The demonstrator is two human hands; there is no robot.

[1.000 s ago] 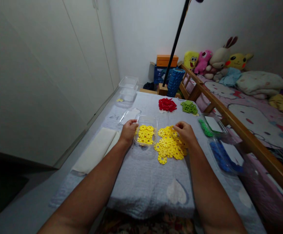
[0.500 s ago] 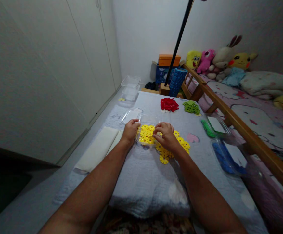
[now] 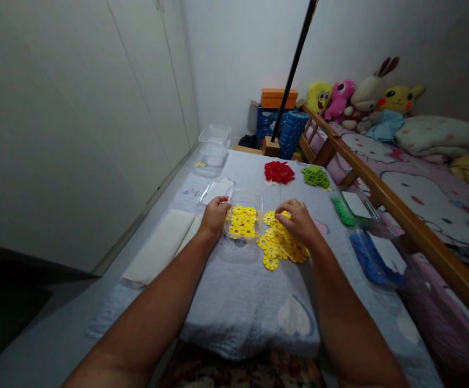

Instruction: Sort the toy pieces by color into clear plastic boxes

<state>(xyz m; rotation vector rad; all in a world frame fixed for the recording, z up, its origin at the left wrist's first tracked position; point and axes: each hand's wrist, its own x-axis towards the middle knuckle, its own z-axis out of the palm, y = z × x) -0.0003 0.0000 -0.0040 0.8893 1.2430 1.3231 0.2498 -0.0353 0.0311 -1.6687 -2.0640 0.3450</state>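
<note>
A clear plastic container [image 3: 244, 197] stands at the middle of the cloth-covered table, with several yellow flower-shaped discs [image 3: 242, 222] in it. My left hand [image 3: 215, 216] is closed on the container's left wall. Right of the container lies a loose pile of the same yellow discs [image 3: 277, 248]. Over the back of that pile is my right hand [image 3: 296, 220], fingers bent, thumb and forefinger tips close together. Whether a disc is pinched there is too small to tell.
A clear lid [image 3: 215, 193] lies behind my left hand, a folded cloth [image 3: 159, 245] at left. Stacked clear containers [image 3: 215, 144] stand far left. Red pieces [image 3: 279, 172] and light green pieces [image 3: 315, 176] are heaped behind. Boxes of green [image 3: 343, 210] and blue pieces [image 3: 369, 258] line the bed rail [image 3: 379, 191].
My right hand has moved right, from the container's right edge to over the loose yellow pile. My left hand stays on the container.
</note>
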